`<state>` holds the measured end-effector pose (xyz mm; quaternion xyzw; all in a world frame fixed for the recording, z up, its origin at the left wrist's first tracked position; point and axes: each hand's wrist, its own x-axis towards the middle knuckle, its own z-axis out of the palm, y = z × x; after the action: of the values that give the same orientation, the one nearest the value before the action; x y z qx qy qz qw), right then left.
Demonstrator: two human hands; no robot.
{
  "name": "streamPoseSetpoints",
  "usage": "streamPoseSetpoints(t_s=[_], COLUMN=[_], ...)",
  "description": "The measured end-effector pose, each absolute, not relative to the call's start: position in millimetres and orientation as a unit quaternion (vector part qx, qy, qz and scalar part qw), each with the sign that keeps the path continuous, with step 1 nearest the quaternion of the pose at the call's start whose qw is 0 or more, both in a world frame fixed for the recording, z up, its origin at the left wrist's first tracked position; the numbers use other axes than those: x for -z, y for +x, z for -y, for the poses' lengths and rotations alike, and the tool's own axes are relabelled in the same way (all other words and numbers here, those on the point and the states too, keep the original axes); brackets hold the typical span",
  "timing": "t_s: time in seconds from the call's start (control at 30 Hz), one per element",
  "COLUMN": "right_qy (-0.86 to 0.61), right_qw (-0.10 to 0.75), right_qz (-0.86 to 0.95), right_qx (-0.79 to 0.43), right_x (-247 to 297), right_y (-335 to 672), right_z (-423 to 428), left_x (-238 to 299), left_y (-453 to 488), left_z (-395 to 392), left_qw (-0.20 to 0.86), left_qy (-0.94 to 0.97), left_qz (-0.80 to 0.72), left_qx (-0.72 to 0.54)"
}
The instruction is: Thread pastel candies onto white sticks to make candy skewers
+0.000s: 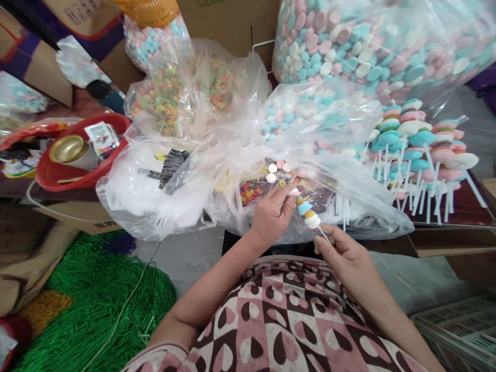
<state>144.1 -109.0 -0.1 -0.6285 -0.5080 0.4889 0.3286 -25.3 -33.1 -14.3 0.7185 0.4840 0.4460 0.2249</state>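
My right hand (343,252) is closed on the white stick of a candy skewer (305,207), which tilts up to the left. White and blue marshmallows alternate with orange and green gummy rings along it. At the skewer's upper end, my left hand (273,212) pinches a white marshmallow (294,191) between thumb and fingers. Just beyond that hand lie a few loose white and pink marshmallows (272,168) and a small heap of coloured gummy rings (251,193), on a surface with clear plastic bags around it.
Finished-looking marshmallow skewers (420,139) are piled at the right. Behind stand a large bag of marshmallows (349,46) and a bag of gummy rings (170,93). A red basket (46,178) sits at left; green strings (104,299) hang below it.
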Motion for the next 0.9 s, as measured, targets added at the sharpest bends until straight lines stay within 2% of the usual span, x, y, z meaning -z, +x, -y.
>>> streamPoseSetpoints(t_s=[0.17, 0.3, 0.5, 0.6, 0.73, 0.9], right_qy=[-0.629, -0.633, -0.559, -0.518, -0.532, -0.556], right_qw=[0.38, 0.376, 0.377, 0.39, 0.397, 0.353], right_qz=[0.443, 0.411, 0.309, 0.274, 0.283, 0.38], right_qx=[-0.513, -0.537, -0.671, -0.71, -0.692, -0.649], right_x=[5.4, 4.1, 2.2, 3.3, -1.5, -33.4], right_y=[145.1, 140.3, 132.1, 128.7, 128.3, 152.5], right_z=[110.3, 108.2, 105.1, 102.1, 98.0, 95.7], left_x=[12.0, 15.8, 16.0, 14.4, 8.6, -4.8], left_y=[-23.8, -19.5, -18.6, -17.0, -14.5, -20.2], left_z=[32.9, 37.5, 39.3, 39.3, 35.1, 26.6], left_qw=[0.204, 0.176, 0.18, 0.22, 0.344, 0.464], left_qy=[0.73, 0.741, 0.743, 0.724, 0.656, 0.579], left_qz=[-0.48, -0.485, -0.494, -0.498, -0.509, -0.477], left_qx=[-0.442, -0.429, -0.415, -0.423, -0.438, -0.472])
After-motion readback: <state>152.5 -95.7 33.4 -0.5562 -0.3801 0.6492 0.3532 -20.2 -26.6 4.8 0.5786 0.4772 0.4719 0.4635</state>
